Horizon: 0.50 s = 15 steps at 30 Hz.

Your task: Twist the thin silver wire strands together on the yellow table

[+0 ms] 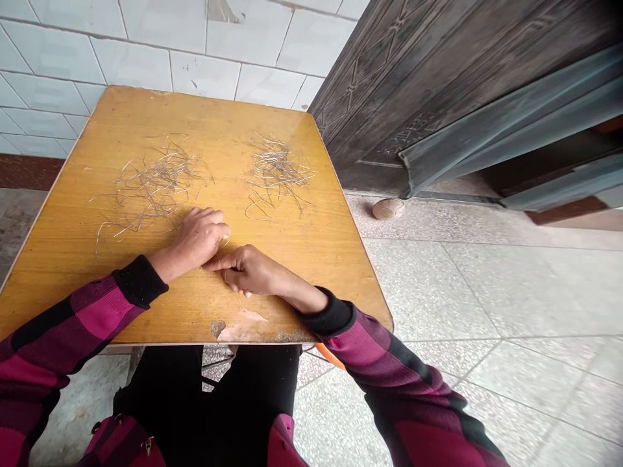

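Wire lies loose straight on the top of the wooden table (302,259), in two heaps. A wide, scattered heap of thin wire pieces (150,185) is on the left, and a tighter heap (277,172) is on the right, well apart from it. The left hand (197,239) rests knuckles-up just below the wide heap, fingers curled down to the wood. The right hand (248,269) lies just beside it, loosely fisted, with forefinger and thumb stretched out to touch the left fingertips. A single thin wire strand (224,242) curves out where the hands meet; whether either hand pinches it cannot be told. A small round object (388,208) sits on the floor by the dark door (438,97). An orange rim (331,358) shows beneath the table's near edge.
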Each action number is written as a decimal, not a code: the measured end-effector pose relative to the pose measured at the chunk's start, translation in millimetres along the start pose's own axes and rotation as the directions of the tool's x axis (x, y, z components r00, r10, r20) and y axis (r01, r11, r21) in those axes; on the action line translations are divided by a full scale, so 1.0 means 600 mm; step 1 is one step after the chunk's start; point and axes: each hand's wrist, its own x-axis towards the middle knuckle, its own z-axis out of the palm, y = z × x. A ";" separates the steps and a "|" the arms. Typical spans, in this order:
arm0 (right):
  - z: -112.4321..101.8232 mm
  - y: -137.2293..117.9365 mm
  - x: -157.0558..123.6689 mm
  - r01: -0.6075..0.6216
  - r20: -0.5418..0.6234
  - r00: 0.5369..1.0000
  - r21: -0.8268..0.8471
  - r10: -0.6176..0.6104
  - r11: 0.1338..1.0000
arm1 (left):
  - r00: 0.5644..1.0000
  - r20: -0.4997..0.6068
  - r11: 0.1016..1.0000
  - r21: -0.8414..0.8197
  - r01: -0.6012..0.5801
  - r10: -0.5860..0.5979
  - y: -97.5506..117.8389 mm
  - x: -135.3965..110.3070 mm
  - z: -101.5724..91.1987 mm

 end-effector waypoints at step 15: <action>0.011 -0.010 -0.008 0.082 -0.064 0.992 -0.343 -0.111 0.936 | 0.997 -0.067 0.997 -0.068 0.022 -0.026 -0.005 -0.001 0.015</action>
